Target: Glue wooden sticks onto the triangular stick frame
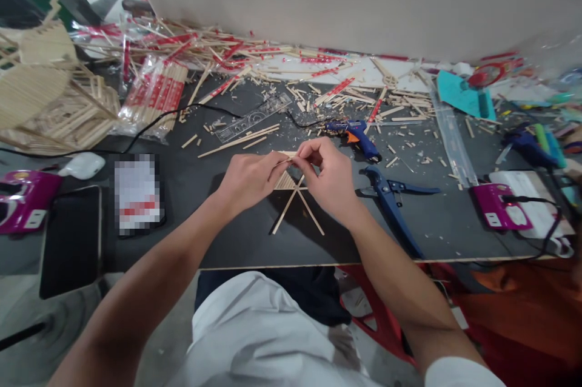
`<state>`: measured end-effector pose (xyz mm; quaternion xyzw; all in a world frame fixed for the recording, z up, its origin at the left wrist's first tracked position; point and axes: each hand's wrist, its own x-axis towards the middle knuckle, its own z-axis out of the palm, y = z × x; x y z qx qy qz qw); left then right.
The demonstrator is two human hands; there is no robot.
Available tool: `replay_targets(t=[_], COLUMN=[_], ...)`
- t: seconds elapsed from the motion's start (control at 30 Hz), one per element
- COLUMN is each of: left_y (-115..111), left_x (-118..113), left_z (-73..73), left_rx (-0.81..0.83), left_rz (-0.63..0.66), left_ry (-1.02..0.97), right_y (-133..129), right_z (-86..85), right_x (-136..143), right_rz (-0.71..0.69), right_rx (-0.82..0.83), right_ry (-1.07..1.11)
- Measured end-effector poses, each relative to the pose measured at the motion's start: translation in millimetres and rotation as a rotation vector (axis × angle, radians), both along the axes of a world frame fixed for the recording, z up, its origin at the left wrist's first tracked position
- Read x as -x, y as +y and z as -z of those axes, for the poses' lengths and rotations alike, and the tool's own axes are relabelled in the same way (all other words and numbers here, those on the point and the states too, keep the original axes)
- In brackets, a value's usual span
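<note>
The stick frame (285, 181) is pale straw, striped by its slats; the bench (191, 250) is dark grey. The glue gun (362, 130) is blue with an orange trigger (351, 137), the cutter (391, 204) darker blue, and both socket boxes (495, 208) magenta. Red bands mark the bagged sticks (153, 94), and the card (459, 93) is turquoise.

Little pale wooden stick frame (296, 188) is showing up around the middle, 2 thin bare sticks (285, 211) spreading toward the near side, close-set slats (284, 181) kinda filling the far-left part.
</note>
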<state>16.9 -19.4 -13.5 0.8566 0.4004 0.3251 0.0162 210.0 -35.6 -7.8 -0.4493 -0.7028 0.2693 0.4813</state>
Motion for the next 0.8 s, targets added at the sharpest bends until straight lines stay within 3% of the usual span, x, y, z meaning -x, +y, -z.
replay_targets(t=[0.3, 0.57, 0.8], left_y=[-2.3, -1.8, 1.8], left_x=[-1.3, -1.6, 1.2], left_z=[-1.1, -1.8, -1.0], left_rx=[-0.044, 0.064, 0.107], left_rz=[0.015, -0.005, -0.018], left_ry=[-0.05, -0.071, -0.054], right_y=[0.0, -3.1, 2.8], right_z=[1.9, 2.9, 4.2], right_x=[3.9, 5.0, -3.3], right_rz=[-0.052, -0.06, 0.026], right_rx=[-0.047, -0.025, -0.004], right_ry=[0.065, 0.095, 0.017])
